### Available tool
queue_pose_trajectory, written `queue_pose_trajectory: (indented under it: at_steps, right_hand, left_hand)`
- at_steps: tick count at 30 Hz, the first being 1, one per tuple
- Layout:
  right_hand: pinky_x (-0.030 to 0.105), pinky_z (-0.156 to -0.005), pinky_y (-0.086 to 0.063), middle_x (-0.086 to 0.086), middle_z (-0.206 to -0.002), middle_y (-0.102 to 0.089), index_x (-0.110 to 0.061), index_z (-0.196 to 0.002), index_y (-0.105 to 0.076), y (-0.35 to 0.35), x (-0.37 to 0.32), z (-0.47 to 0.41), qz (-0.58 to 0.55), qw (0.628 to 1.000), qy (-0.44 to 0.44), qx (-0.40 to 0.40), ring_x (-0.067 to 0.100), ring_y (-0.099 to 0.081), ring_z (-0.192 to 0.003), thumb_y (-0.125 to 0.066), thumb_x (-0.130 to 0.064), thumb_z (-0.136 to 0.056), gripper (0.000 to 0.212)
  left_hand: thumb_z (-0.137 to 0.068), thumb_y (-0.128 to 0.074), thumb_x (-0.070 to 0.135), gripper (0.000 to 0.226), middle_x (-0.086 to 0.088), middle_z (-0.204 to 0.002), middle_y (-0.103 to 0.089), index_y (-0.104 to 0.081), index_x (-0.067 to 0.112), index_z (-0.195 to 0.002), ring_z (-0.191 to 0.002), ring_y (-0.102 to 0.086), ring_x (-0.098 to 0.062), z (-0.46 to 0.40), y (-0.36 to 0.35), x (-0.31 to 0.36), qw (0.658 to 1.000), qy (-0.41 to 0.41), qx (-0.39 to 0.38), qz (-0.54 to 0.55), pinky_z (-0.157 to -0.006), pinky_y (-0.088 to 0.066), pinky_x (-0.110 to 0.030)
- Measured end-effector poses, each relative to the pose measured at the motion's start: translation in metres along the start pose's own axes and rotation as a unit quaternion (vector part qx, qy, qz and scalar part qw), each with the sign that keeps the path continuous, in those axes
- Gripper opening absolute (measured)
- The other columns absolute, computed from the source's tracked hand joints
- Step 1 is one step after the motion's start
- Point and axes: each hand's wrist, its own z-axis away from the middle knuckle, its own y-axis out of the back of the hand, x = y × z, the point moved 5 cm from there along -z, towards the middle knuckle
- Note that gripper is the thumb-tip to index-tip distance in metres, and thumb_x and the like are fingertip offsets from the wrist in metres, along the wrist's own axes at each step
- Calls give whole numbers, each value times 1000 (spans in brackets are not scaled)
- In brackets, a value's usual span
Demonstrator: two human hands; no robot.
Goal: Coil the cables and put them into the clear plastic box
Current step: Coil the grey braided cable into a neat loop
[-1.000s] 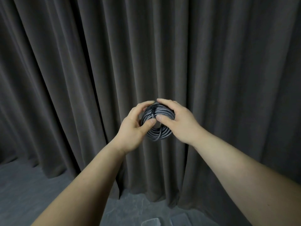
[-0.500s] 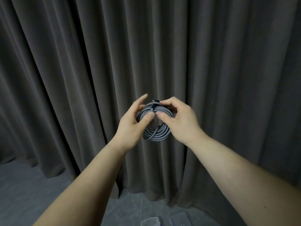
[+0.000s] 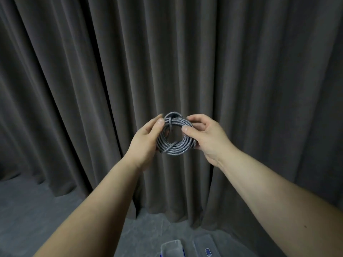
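While both arms reach out before a pleated dark grey curtain (image 3: 92,89), the grey braided cable (image 3: 173,145), wound into a round coil with one strand wrapped across its top, hangs in the air between the hands. The left hand (image 3: 146,141) curls round the coil's left edge, thumb pressed near the wrap, and the right hand (image 3: 206,138) pinches its right edge between thumb and bent fingers. Far below on the grey floor sits the clear plastic box (image 3: 171,247), its flat lid (image 3: 204,245) just beside it.

Both bare forearms reach forward and upward, converging at chest height. The left hand (image 3: 146,140) grips the coiled cable (image 3: 173,135) with thumb up along its rim; the right hand (image 3: 207,138) pinches its opposite side, fingers curled.
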Motion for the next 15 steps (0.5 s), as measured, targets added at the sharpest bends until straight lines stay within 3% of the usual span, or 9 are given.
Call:
queue_pose_trajectory:
  at_steps: [4, 9, 13, 15]
  right_hand:
    - [40, -82, -51, 2, -113, -64, -11, -130, -51, 1, 14, 0, -44, 998, -46, 17, 15, -63, -89, -62, -5, -89, 43]
    - [37, -85, -50, -6, -100, -67, -13, -133, -52, -4, 26, 1, -49, 997, -64, 2, 9, -63, -85, -61, -7, -90, 44]
    - [33, -71, -52, -9, -106, -66, -21, -132, -51, -8, 34, 3, -60, 994, -91, -20, 6, -63, -85, -60, -10, -91, 44]
    - [34, -73, -53, -4, -103, -66, -19, -131, -52, -9, 40, 3, -65, 992, -104, -27, 10, -63, -85, -60, -9, -91, 42]
  left_hand:
    - [-99, -51, 18, 20, -7, -105, -68, -63, 17, -115, -95, -68, -20, 8, 3, -11, 996, 56, -57, -28, -86, -57, -39]
    - [-97, -53, 8, 22, -3, -100, -71, -65, 19, -113, -82, -71, -14, 10, 12, -16, 999, 32, -33, -25, -66, -57, -28]
    - [-97, -53, 4, 27, 6, -94, -73, -66, 24, -110, -81, -71, -13, 11, 15, -19, 999, 9, -27, -24, -67, -58, -30]
    - [-97, -53, 4, 28, 7, -94, -73, -66, 24, -110, -83, -71, -14, 10, 17, -23, 999, 8, -26, -21, -68, -58, -31]
